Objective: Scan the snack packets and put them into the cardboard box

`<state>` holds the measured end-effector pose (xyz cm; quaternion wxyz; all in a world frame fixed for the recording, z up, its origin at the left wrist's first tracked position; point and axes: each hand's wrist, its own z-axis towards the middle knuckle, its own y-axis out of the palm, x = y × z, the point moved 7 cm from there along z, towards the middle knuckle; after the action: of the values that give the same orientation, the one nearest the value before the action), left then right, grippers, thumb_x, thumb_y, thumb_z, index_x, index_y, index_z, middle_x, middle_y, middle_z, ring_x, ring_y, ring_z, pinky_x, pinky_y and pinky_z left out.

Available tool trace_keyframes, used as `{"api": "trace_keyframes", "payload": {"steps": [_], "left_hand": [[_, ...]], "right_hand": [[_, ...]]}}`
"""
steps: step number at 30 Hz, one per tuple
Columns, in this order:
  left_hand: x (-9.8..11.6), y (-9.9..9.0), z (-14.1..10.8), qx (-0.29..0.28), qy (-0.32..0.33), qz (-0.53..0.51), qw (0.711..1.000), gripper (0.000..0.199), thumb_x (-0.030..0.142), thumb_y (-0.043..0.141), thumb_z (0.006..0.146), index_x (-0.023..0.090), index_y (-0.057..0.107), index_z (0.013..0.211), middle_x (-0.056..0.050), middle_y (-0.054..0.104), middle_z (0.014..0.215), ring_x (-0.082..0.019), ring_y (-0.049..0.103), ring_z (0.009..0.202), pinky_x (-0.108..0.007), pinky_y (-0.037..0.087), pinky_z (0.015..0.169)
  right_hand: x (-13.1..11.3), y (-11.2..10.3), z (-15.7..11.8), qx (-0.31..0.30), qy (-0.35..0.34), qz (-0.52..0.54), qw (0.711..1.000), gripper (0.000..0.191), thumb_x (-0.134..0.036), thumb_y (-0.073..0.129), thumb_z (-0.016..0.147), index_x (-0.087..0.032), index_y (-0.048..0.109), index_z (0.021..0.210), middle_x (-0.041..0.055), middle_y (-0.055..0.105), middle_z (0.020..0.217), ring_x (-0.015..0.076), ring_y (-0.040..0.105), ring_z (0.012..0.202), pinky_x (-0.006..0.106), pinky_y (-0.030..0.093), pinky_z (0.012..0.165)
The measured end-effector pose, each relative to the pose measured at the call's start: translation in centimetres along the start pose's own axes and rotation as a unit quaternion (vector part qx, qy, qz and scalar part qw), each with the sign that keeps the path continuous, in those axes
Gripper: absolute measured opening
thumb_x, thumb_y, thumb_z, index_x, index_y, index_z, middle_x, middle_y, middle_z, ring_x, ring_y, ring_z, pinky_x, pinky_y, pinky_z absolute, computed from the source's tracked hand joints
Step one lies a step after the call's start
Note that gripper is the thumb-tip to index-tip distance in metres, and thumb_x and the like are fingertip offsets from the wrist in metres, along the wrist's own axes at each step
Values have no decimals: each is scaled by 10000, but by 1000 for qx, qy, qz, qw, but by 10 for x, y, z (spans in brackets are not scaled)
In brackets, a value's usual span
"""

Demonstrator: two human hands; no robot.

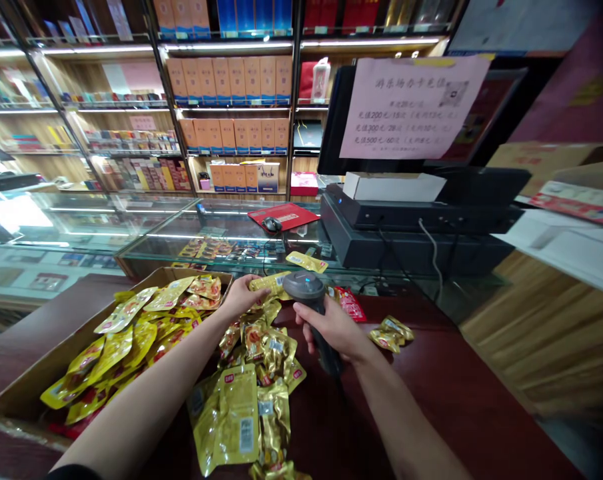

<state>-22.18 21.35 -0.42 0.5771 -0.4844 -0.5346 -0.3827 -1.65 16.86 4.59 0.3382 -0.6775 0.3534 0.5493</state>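
My right hand [331,327] is wrapped round the grip of a dark grey barcode scanner [305,285], its head tilted over the counter. Just left of it, my left hand [244,297] pinches a yellow snack packet [268,285] whose far end reaches under the scanner head. Beneath and nearer to me lies a heap of gold snack packets [276,347], with a larger flat packet [238,413] in front showing its barcode. A cardboard box [11,400] full of yellow packets [141,340] stands to the left of my left forearm.
Beyond my hands, a yellow packet [307,261] rests by the glass display case [221,227]. Small gold packets [392,333] and a red packet [350,304] lie to the right. A monitor [336,127] and black cash drawer [406,240] stand behind, with cables hanging down.
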Motion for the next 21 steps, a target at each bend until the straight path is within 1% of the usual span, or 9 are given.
{"api": "trace_keyframes", "payload": {"steps": [7, 14, 17, 21], "left_hand": [[-4, -1, 3, -10, 6, 15, 1000, 449, 357, 842, 547, 143, 616, 872, 30, 636, 589, -95, 543, 444, -197, 417, 444], [-7, -4, 3, -8, 12, 47, 999, 452, 399, 815, 594, 142, 629, 915, 7, 661, 628, -109, 577, 473, -199, 425, 461], [-5, -4, 2, -7, 18, 51, 999, 440, 388, 812, 597, 144, 633, 916, 11, 657, 618, -109, 576, 474, -190, 407, 450], [-3, -3, 0, -4, 10, 44, 999, 431, 355, 815, 583, 137, 629, 905, 16, 651, 627, -101, 563, 460, -188, 399, 441]], "right_hand": [[2, 2, 2, -13, -5, 0, 1000, 324, -462, 636, 842, -193, 525, 699, -46, 551, 455, 95, 519, 328, 194, 388, 344], [8, 2, 3, -10, 18, -3, 1000, 324, -463, 630, 845, -192, 538, 695, -39, 549, 450, 107, 530, 327, 194, 373, 319], [8, 2, 3, -9, 19, -1, 1000, 315, -450, 614, 858, -190, 538, 696, -42, 546, 446, 106, 529, 324, 190, 373, 316], [7, 1, 2, -4, 19, -6, 1000, 310, -441, 614, 856, -188, 535, 697, -46, 547, 445, 104, 524, 326, 194, 393, 322]]}}
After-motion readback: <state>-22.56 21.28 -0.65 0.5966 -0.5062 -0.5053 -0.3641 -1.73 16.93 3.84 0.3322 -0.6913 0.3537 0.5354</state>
